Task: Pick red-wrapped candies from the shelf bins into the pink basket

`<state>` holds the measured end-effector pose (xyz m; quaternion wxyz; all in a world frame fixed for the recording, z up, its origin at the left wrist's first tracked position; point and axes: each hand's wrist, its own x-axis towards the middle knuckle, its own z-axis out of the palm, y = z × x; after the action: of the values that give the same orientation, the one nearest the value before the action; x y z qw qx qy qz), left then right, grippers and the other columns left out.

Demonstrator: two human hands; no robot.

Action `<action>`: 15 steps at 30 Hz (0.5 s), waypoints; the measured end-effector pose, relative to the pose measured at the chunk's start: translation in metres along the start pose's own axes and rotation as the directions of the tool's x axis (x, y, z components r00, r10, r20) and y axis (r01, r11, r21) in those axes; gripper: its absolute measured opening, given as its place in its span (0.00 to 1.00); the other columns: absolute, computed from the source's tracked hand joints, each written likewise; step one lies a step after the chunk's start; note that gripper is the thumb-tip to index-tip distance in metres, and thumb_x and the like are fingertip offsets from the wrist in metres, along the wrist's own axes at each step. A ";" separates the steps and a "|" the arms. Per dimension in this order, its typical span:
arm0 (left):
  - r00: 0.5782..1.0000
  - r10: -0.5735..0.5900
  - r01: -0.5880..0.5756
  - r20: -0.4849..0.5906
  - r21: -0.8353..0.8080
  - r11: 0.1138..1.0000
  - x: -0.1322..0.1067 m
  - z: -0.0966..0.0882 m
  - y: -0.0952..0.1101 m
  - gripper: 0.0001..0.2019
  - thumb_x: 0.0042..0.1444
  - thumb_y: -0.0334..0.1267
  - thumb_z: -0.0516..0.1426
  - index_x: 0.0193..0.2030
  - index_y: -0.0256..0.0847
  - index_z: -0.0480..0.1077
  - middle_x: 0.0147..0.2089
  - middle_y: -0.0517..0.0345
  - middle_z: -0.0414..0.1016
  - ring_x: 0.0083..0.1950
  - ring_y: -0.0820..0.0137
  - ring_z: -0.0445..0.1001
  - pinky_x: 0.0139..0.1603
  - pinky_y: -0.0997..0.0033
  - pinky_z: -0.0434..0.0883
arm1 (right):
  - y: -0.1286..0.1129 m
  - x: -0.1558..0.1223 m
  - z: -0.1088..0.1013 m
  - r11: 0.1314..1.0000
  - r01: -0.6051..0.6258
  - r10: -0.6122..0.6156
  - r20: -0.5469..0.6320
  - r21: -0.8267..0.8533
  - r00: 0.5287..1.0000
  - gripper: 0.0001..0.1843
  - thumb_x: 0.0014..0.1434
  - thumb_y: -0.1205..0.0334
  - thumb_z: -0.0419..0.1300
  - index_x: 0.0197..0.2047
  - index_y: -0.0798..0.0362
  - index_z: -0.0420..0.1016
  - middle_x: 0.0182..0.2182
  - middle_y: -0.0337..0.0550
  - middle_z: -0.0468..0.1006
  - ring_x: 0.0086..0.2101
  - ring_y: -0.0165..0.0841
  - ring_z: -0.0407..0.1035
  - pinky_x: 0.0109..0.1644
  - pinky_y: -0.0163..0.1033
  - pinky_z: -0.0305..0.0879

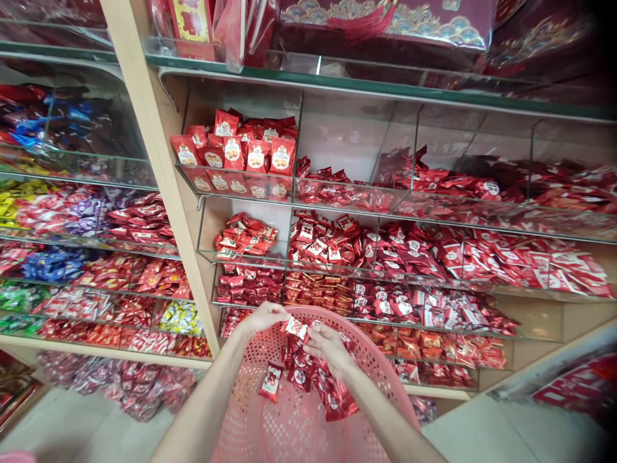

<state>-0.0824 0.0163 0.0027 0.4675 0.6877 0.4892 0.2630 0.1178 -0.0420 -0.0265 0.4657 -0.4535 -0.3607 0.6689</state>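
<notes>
Pink perforated basket [289,424] is sitting nearest, and loose red packets [308,379] are lying heaped inside it. Over its far rim, left hand [263,316] and right hand [330,347] are pinching one candy packet [295,326] between them, with fingertips closed on its opposite edges. Beyond, glass shelf bins [337,199] are holding piles of red wrapped sweets [231,151].

There is one camera, worn on the person's head, facing forward and down at the shelves [159,161], which stand close and fill the frame. The basket [289,424] sits right under it. Both forearms enter from the bottom edge, with the left hand [264,316] and right hand [328,347] meeting on a packet [295,328] low in the middle.
</notes>
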 end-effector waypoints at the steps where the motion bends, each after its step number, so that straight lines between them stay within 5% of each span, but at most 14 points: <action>1: 1.000 0.000 0.000 -0.005 0.009 1.000 -0.001 0.000 0.002 0.23 0.44 0.58 0.57 0.28 0.36 0.74 0.26 0.61 0.73 0.33 0.71 0.67 0.36 0.74 0.62 | 0.002 0.002 -0.002 1.000 0.023 -0.023 -0.006 -0.020 1.000 0.23 0.37 0.47 0.69 0.26 0.54 0.66 0.24 0.34 0.69 0.25 0.24 0.65 0.39 0.39 0.70; 6: 0.991 -0.047 0.053 -0.123 0.047 0.998 -0.002 0.004 0.006 0.29 0.48 0.65 0.49 0.28 0.37 0.72 0.28 0.61 0.70 0.34 0.71 0.66 0.36 0.74 0.60 | 0.009 0.012 -0.010 0.892 0.238 -0.236 0.053 -0.384 0.970 0.16 0.49 0.49 0.60 0.27 0.53 0.65 0.22 0.34 0.66 0.23 0.27 0.62 0.28 0.34 0.65; 11: 0.983 -0.097 0.117 -0.157 0.117 0.986 0.003 0.009 0.000 0.31 0.45 0.68 0.48 0.26 0.37 0.69 0.24 0.63 0.66 0.29 0.72 0.62 0.30 0.74 0.56 | 0.012 0.014 0.010 0.470 0.425 -0.233 0.355 -0.774 0.905 0.06 0.55 0.65 0.52 0.28 0.54 0.68 0.24 0.37 0.70 0.26 0.28 0.63 0.32 0.32 0.58; 15: 0.984 -0.098 0.123 -0.151 0.167 0.978 0.007 0.012 -0.004 0.32 0.43 0.70 0.47 0.25 0.37 0.69 0.21 0.64 0.64 0.28 0.73 0.61 0.29 0.74 0.55 | 0.015 0.020 0.038 0.213 0.444 -0.099 0.432 -0.871 0.896 0.09 0.55 0.68 0.51 0.29 0.54 0.71 0.27 0.40 0.74 0.30 0.29 0.65 0.36 0.33 0.56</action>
<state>-0.0719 0.0180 -0.0068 0.3828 0.6776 0.5800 0.2407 0.0739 -0.0299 -0.0330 0.1505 -0.4677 -0.8257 0.2772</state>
